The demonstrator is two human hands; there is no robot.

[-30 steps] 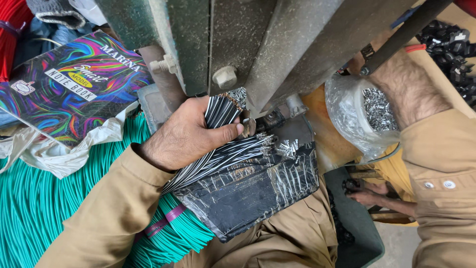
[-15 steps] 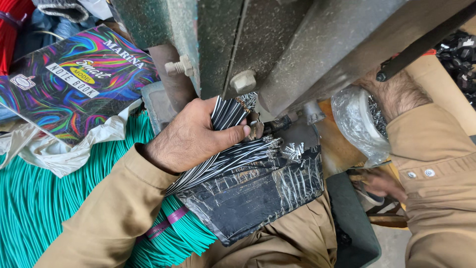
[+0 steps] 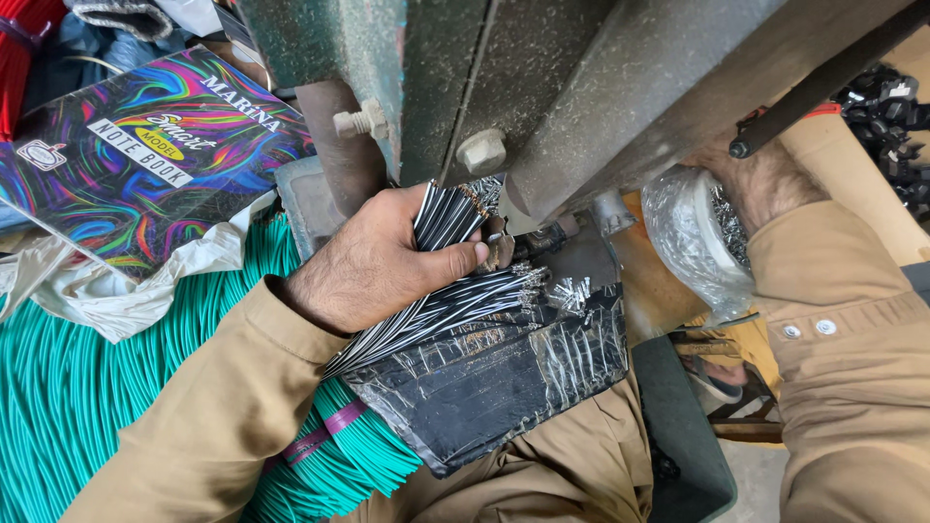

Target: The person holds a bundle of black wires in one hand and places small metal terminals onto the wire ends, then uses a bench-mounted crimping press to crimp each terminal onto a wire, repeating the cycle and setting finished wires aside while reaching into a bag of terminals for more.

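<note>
Under the machine: our left hand (image 3: 373, 261), fingers closed round black-and-white wires (image 3: 441, 300)
Wires: over the taped black pad (image 3: 484, 383)
Right hand (image 3: 765, 179): on a plastic bag (image 3: 693, 242); we cannot tell its fingers
Beside: green wires (image 3: 58, 397)

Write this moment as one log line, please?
left hand: grips black-and-white wire bundle | right hand: at clear bag | machine frame above

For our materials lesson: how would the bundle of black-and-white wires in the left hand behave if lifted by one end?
The wire bundle would probably droop, since its strands are thin and already fan apart. It looks light. Loose strands may slip from the left hand.
</note>
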